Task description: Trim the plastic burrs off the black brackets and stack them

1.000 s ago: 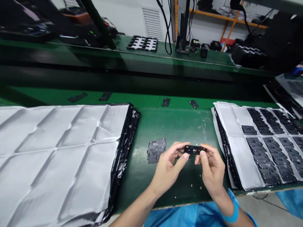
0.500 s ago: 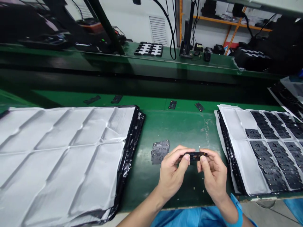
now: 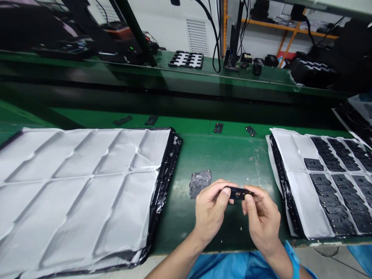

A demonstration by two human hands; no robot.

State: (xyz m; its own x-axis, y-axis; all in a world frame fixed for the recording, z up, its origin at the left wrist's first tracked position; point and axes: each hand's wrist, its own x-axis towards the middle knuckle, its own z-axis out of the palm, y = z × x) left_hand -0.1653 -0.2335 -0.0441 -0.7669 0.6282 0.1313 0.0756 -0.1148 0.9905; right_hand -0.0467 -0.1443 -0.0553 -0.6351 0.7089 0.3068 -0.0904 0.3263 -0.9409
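Between both hands, a small flat black plastic part (image 3: 237, 193) is held by its two ends above the green bench (image 3: 186, 228). My left hand (image 3: 211, 211) pinches its left end between thumb and fingers. At the right end, my right hand (image 3: 263, 215) grips it the same way, thumb on the near face. Just left of my left hand lies a small overlapping pile of similar black parts (image 3: 200, 180), partly hidden by that hand.
A stack of trays under a white liner (image 3: 75, 193) fills the left side. To the right, a white-lined tray (image 3: 299, 201) holds rows of black parts (image 3: 329, 201). Loose black parts (image 3: 218, 128) lie along the back of the bench, below a raised green shelf (image 3: 186, 77).
The black part has tilted slightly, showing more of its face between my hands. The whole view has shifted a little; both hands keep their hold.
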